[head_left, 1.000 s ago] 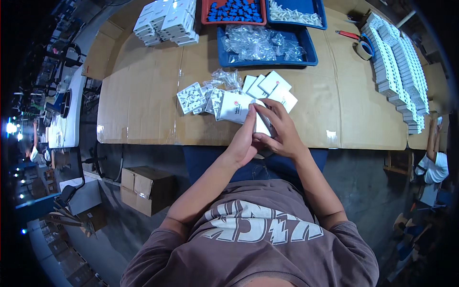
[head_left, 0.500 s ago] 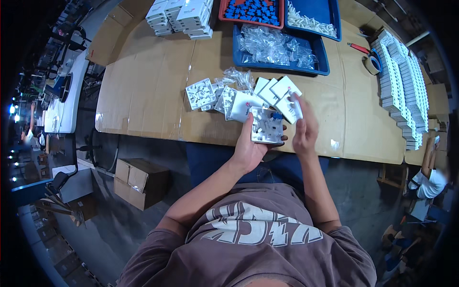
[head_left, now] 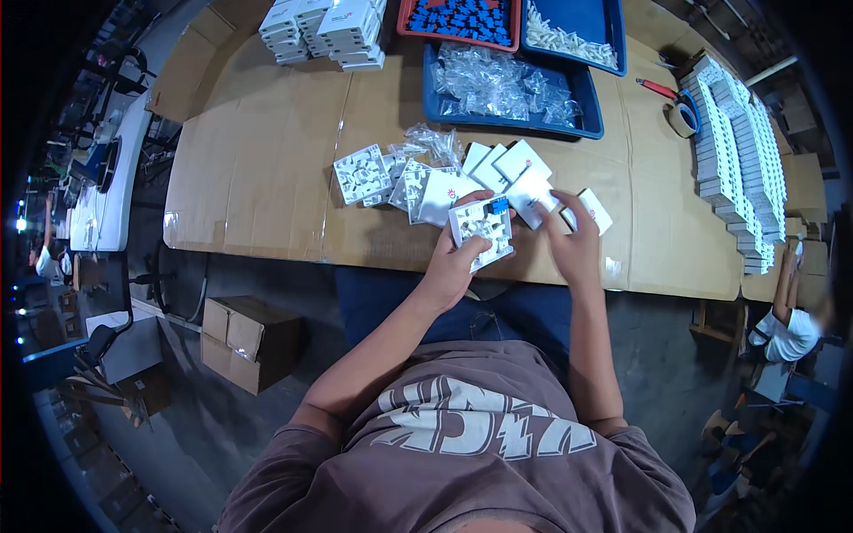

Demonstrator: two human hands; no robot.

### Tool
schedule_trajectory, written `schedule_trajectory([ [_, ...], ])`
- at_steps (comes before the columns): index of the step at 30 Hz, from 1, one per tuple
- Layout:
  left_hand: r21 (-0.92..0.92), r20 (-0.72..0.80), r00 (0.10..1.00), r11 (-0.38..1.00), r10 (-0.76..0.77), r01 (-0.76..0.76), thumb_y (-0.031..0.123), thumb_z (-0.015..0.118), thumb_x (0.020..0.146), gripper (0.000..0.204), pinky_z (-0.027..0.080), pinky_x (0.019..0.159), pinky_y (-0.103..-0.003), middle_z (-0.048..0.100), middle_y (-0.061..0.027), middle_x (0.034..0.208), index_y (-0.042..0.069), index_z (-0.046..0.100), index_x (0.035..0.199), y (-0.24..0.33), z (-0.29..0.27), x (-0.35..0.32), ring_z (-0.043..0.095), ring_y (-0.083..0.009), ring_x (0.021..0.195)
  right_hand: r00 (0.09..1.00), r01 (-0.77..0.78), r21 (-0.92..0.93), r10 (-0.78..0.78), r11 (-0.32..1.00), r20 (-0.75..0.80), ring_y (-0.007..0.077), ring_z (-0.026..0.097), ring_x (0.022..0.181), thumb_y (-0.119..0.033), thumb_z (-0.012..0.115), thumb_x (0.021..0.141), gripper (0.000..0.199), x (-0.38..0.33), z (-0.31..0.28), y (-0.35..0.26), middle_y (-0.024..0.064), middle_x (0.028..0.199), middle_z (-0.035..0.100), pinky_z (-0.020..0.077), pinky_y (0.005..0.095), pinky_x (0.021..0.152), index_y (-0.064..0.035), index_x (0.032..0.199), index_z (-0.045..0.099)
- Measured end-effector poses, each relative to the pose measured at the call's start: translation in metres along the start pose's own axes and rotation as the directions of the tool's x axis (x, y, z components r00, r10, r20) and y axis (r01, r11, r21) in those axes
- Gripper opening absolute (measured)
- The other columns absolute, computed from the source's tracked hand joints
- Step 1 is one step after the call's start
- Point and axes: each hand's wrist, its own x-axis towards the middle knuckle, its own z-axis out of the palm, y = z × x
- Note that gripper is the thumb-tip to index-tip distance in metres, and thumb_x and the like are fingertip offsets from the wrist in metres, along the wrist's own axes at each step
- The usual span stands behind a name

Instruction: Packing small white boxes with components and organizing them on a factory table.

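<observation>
My left hand grips an open white square plastic box, thumb pressed on its inside and fingers behind it. Small white moulded parts sit in the box, and a blue piece is fitted at its top right corner. My right hand reaches over the table with bent fingers, thumb and forefinger closed on the right edge of a white square cover. More white covers overlap just beyond. Another cover shows beside the right hand, partly hidden by it.
Several part-filled white boxes and clear bags lie left of the covers. Trays behind hold clear packets, blue pieces and white pieces. White boxes are stacked far left and right, near tape.
My left hand has tilted the box and brought its thumb onto the inside. My right hand has bent its fingers onto the covers, and one cover now shows right of it.
</observation>
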Motion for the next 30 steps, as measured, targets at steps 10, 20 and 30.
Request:
schedule_trajectory([
  [10, 0.359, 0.025, 0.968, 0.902, 0.248, -0.241, -0.013, 0.041, 0.092, 0.063, 0.047, 0.108, -0.033, 0.049, -0.0066, 0.132, 0.011, 0.038, 0.149, -0.002, -0.012, -0.006, 0.053, -0.0154, 0.125, 0.921, -0.247, 0.33, 0.116, 0.911, 0.371, 0.0104, 0.068, 0.085, -0.013, 0.074, 0.096, 0.029, 0.001, 0.048, -0.058, 0.0107, 0.092, 0.075, 0.0557, 0.0281, 0.075, 0.0094, 0.114, 0.07],
  [20, 0.193, -0.295, 0.795, 0.848, 0.53, -0.493, -0.009, 0.042, 0.094, 0.059, 0.057, 0.104, -0.043, 0.052, -0.0143, 0.138, 0.011, 0.034, 0.149, 0.035, -0.016, -0.009, 0.058, -0.0233, 0.127, 0.996, -0.043, 0.6, -0.009, 0.799, 0.084, 0.0138, 0.074, 0.094, -0.007, 0.068, 0.1, 0.033, 0.001, 0.058, -0.072, 0.0093, 0.104, 0.075, 0.0571, 0.0256, 0.08, 0.0076, 0.129, 0.064],
  [30, 0.019, -0.188, 0.906, 0.924, 0.379, -0.382, -0.009, 0.041, 0.089, 0.063, 0.061, 0.098, -0.048, 0.05, -0.0177, 0.142, 0.012, 0.038, 0.149, 0.028, -0.017, -0.023, 0.06, -0.0303, 0.128, 0.949, -0.013, 0.225, -0.059, 0.974, 0.311, 0.0133, 0.065, 0.061, -0.019, 0.08, 0.09, 0.03, 0.211, 0.066, -0.051, 0.0096, 0.084, 0.072, 0.0494, 0.03, 0.053, 0.0025, 0.108, 0.07],
])
